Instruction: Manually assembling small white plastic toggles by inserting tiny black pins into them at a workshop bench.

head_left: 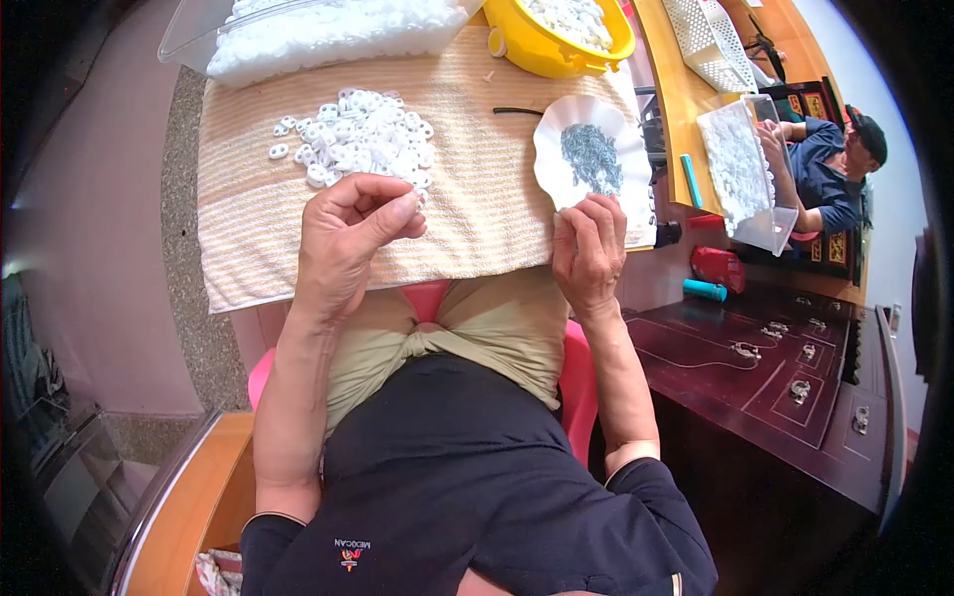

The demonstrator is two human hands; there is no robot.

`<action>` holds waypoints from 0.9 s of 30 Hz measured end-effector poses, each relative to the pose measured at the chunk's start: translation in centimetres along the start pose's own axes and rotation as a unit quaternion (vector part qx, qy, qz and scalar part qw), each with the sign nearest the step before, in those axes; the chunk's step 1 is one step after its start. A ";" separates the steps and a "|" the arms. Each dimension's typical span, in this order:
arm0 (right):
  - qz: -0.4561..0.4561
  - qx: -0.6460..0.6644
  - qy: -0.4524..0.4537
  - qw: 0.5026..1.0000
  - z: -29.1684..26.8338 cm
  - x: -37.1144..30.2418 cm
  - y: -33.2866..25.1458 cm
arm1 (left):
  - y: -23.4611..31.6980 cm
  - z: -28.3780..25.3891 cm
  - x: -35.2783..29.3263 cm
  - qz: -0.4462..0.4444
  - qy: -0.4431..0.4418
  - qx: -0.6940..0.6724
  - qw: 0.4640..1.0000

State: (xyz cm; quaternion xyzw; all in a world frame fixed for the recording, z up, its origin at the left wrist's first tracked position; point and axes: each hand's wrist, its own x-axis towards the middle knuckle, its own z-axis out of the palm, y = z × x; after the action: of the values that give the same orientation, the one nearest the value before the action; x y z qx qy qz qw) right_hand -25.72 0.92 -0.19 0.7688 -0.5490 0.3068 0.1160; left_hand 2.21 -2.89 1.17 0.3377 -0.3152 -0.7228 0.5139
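Note:
A loose heap of small white oval plastic pieces with two holes (368, 139) lies on the striped towel (477, 214). At the near side of this heap my left hand (348, 233) is closed in a pinch, thumb against forefinger. One small white plastic piece (421, 198) shows at its fingertips. My right hand (591, 248) reaches over the near rim of a white wavy-edged dish (556, 149), fingers bent together and pointing down. Inside the dish sits a pile of tiny grey metal parts (593, 157). What the right fingertips hold, if anything, is hidden.
A clear bin (189, 45) of white pieces and a yellow basin (556, 55) stand at the far edge. A thin black strip (518, 110) lies left of the dish. To the right, another person (835, 164) works at a clear bin (775, 233) of white pieces.

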 end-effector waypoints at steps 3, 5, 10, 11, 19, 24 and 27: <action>0.000 -0.002 -0.003 1.000 0.0 0.0 -0.1 | -0.1 0.1 -0.1 -0.001 -0.001 0.000 1.000; 0.001 -0.002 -0.004 1.000 0.0 0.0 -0.1 | -0.1 0.1 -0.1 -0.002 -0.002 -0.002 1.000; 0.003 -0.003 -0.002 1.000 0.1 -0.1 0.1 | -0.3 0.2 -0.1 -0.004 -0.001 -0.001 1.000; 0.012 0.006 0.002 1.000 0.1 -0.1 0.1 | -0.3 0.2 -0.1 -0.003 -0.002 0.000 1.000; 0.042 0.037 0.018 0.998 -0.3 0.2 -0.1 | -0.6 0.2 0.0 -0.003 -0.008 0.004 1.000; 0.026 0.050 0.019 0.998 -1.4 0.8 -0.9 | -0.4 0.4 -0.1 -0.006 -0.001 0.002 1.000; 0.064 0.147 0.023 0.987 -1.5 1.1 -2.3 | -0.7 0.6 -0.2 -0.013 -0.004 0.002 1.000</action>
State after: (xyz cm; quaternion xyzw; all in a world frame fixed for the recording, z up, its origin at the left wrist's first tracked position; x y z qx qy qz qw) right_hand -23.92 1.70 2.02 0.7333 -0.5433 0.4089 -0.0056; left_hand 1.44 -2.44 1.01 0.3400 -0.3146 -0.7300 0.5025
